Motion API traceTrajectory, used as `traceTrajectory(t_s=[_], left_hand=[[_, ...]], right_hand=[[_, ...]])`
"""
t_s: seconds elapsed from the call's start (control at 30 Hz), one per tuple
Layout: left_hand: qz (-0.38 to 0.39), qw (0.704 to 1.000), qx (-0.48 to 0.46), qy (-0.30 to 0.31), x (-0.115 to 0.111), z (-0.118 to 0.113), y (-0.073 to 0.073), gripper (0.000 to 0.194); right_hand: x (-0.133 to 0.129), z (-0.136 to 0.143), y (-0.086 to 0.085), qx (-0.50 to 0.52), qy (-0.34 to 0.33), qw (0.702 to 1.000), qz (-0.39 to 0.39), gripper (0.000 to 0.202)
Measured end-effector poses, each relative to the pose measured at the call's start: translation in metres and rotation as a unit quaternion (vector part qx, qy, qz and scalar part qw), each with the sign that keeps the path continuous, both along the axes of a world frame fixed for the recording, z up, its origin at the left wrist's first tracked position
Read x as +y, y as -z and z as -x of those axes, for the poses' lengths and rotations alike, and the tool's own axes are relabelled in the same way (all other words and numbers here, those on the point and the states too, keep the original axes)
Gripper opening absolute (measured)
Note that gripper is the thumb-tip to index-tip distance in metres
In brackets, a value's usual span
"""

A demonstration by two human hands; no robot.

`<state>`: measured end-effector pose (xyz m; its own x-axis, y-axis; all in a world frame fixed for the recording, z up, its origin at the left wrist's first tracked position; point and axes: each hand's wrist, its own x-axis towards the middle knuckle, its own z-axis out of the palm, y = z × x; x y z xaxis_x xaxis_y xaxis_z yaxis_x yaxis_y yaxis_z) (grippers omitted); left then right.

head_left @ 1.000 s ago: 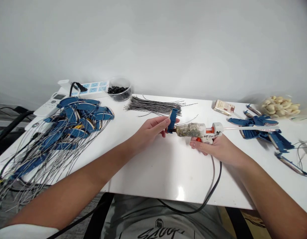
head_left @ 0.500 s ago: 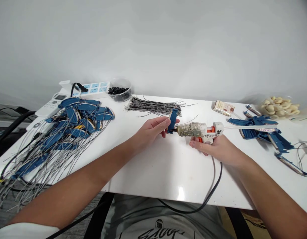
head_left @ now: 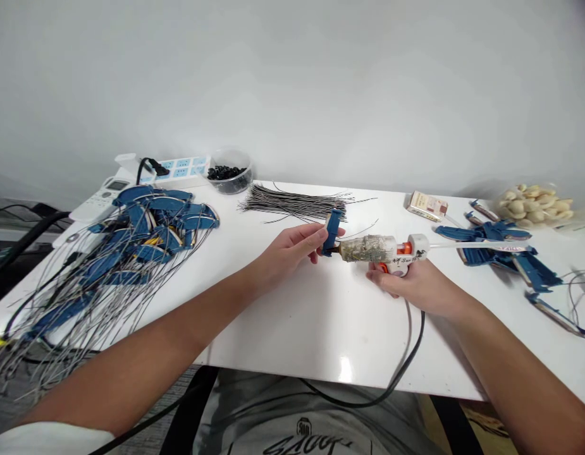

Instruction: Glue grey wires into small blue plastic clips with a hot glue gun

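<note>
Between the thumb and fingers of my left hand [head_left: 299,245] is a small blue strip-like piece [head_left: 332,229], held upright. My right hand [head_left: 415,284] is wrapped round the handle of a white hot glue gun [head_left: 377,249], with fingers at its orange trigger. The gun lies level and its nozzle meets the lower end of the blue piece; whether they touch I cannot tell. A long translucent glue stick [head_left: 477,245] sticks out of the gun's back. The gun's barrel is crusted with dried residue.
On the left lie many blue pieces with thin wires [head_left: 150,234], beside a power strip [head_left: 183,169]. A tub of black bits [head_left: 228,175], a wire bundle [head_left: 292,202] and a small box [head_left: 427,206] line the back. More blue pieces [head_left: 501,246] and a cream-coloured pile [head_left: 534,203] are right.
Both hands stay almost in place. The glue gun and the blue piece have shifted very slightly to the right in the picture, along with the whole scene.
</note>
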<state>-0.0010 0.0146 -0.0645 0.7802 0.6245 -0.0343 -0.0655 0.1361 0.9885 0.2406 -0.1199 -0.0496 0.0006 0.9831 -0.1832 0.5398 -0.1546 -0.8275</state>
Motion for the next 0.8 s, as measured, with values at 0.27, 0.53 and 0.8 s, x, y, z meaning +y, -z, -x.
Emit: traceTrajectory(t_s=[0.27,0.53,0.8], left_hand=[[0.004,1.0,0.0,0.003,0.0,0.0001,0.0005,0.044],[-0.006,1.0,-0.001,0.002,-0.0007,0.0007,-0.0005,0.045],[-0.014,1.0,0.004,-0.003,-0.0009,0.0012,-0.0013,0.045]], right_hand=[[0.0004,0.0002,-0.0011,0.003,0.008,1.0,0.007,0.013],[0.0005,0.0006,-0.0008,0.004,0.012,1.0,0.014,0.014],[0.0007,-0.0019,0.003,-0.022,0.009,1.0,-0.012,0.014]])
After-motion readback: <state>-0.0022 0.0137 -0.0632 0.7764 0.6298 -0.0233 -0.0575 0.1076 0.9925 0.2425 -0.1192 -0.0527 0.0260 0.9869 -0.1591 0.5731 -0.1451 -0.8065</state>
